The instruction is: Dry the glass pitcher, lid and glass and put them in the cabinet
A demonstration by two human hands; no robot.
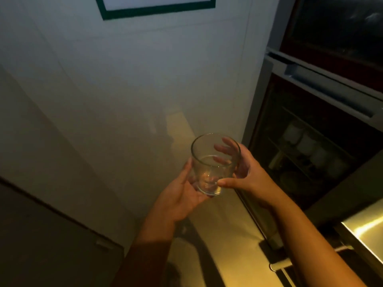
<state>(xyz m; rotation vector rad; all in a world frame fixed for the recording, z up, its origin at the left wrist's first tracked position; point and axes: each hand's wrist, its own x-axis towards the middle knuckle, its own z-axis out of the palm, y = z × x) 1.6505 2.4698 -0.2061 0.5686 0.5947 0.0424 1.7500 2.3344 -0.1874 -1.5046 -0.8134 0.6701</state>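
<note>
Both hands (180, 195) (246, 172) hold an empty glass (209, 168).

Two hands hold a clear glass (213, 162) up in front of a white wall (145, 79); the left hand (182, 195) cups its bottom; the right hand (246, 172) wraps its side, thumb near the base; the glass tilts a little; on the right is an open cabinet (275, 96) with white cups (306, 141) on a shelf.

The glass (207, 162) is clear and colourless, the wall (124, 79) plain white, the picture frame (157, 10) dark green.
</note>
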